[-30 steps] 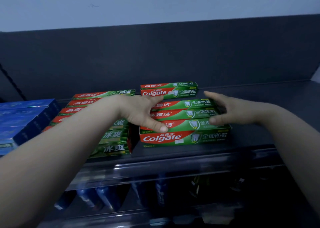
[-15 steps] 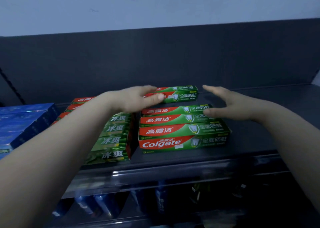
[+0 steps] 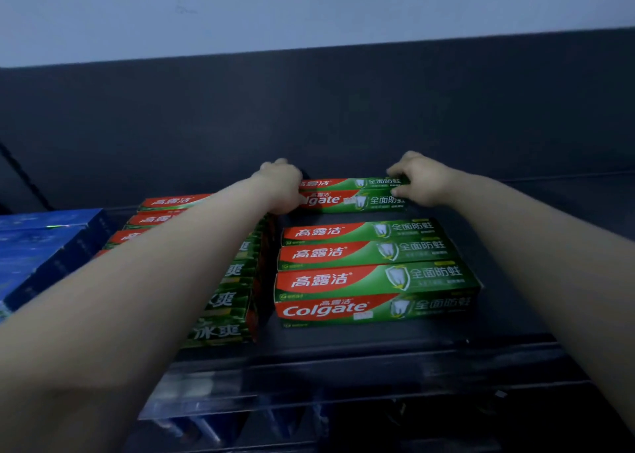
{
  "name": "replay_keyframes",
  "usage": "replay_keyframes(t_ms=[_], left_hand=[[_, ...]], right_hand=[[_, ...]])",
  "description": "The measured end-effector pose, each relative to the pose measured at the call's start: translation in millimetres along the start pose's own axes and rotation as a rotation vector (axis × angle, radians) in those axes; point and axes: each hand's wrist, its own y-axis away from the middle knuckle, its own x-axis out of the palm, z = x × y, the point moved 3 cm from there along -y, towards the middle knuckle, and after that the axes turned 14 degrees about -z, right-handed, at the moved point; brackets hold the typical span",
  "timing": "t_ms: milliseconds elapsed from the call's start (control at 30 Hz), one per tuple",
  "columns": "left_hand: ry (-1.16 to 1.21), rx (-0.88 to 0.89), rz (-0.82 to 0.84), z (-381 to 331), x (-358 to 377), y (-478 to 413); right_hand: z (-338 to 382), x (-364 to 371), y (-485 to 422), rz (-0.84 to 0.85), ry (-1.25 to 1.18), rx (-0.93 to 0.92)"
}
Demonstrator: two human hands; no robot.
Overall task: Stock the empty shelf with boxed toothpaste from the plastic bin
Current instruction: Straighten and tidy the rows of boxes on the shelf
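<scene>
Four of the red-and-green kind lie in one column: the front Colgate box [image 3: 376, 279], two middle boxes [image 3: 364, 243] just behind it, and one rear box [image 3: 350, 196] farther behind. Left of the front Colgate box, at least four darker green boxes [image 3: 223, 315] show. Farther left are blue boxes [image 3: 44, 246], too blurred to count. Two hands: left hand [image 3: 280, 188], right hand [image 3: 422, 181].

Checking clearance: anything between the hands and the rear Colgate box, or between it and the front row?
Nothing visible. The left hand and right hand grip the rear Colgate box by its ends; only bare shelf lies between it and the three front Colgate boxes.
</scene>
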Motion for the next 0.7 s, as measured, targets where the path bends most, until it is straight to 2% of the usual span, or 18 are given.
replay_keyframes(t_ms=[167, 400, 567, 633, 700], left_hand=[[0.055, 0.037, 0.020, -10.8, -7.9, 7.9], [0.088, 0.243, 0.118, -6.4, -27.0, 37.5], [0.187, 0.193, 0.172, -6.7, -36.7, 64.8], [0.211, 0.154, 0.169, -7.8, -36.4, 73.9], [0.281, 0.075, 0.088, -12.2, -35.8, 83.1]], right_hand=[[-7.2, -6.5, 8.2, 0.025, -0.054, 0.019], [-9.8, -28.3, 44.6, 0.149, -0.290, 0.057], [-7.7, -28.8, 66.1, 0.146, -0.382, 0.101], [-9.8, -27.9, 73.6, 0.088, -0.448, 0.163], [-11.5, -25.5, 81.8, -0.002, -0.557, 0.287]])
